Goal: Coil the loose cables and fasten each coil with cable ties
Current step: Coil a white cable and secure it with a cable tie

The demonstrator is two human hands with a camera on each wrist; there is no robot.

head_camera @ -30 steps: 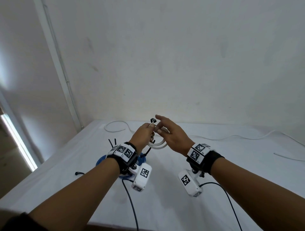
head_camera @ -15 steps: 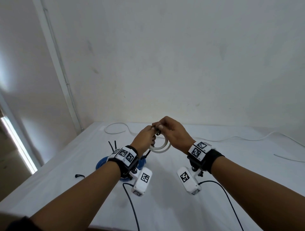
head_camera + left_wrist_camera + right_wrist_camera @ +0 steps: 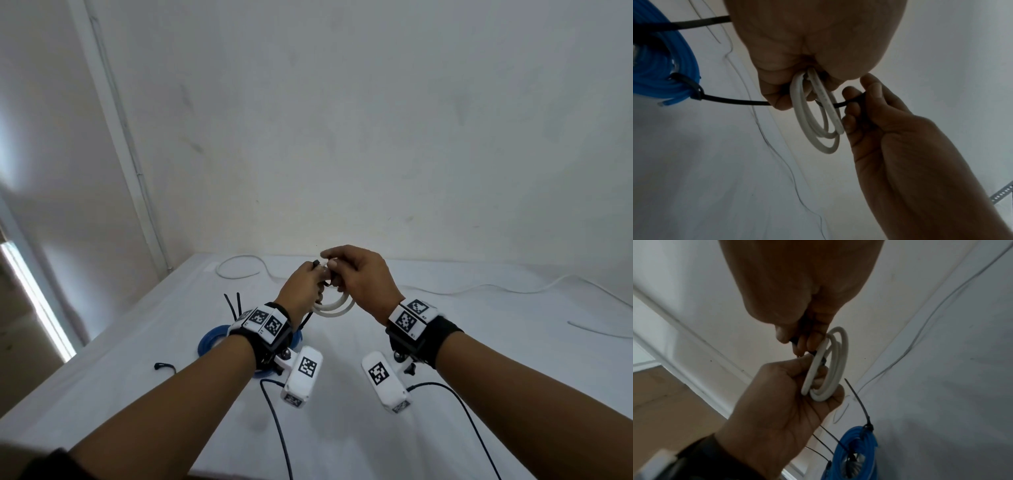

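1. My two forearms reach forward over the white bench (image 3: 342, 428), wrists level, each carrying a black strap with checkered markers and a white camera block hanging under it.
2. Dark leads trail from those blocks back toward me across the bench.
3. My left hand (image 3: 303, 286) is raised above the bench, back of the hand toward me, its grip closed around the white cable coil (image 3: 334, 306); in the left wrist view the loops (image 3: 818, 116) run up into my curled fingers and hang below them.
4. My right hand (image 3: 359, 277) meets it from the right at the same height, fingers bent, its grip pinching a black cable tie (image 3: 840, 104) that passes through the coil; in the right wrist view my fingertips (image 3: 805, 341) close on the dark strap just beside the white loops (image 3: 830, 363).
5. The two hands touch or nearly touch at the top of the coil.
6. Below and behind my left wrist, a blue cable coil (image 3: 210, 339) lies on the bench, already bound with black ties (image 3: 694, 87) whose tails stick out.
7. A small black piece (image 3: 164, 366) lies on the bench left of the blue coil.
8. Farther off, loose white cable (image 3: 239, 270) winds along the back of the bench near the wall.
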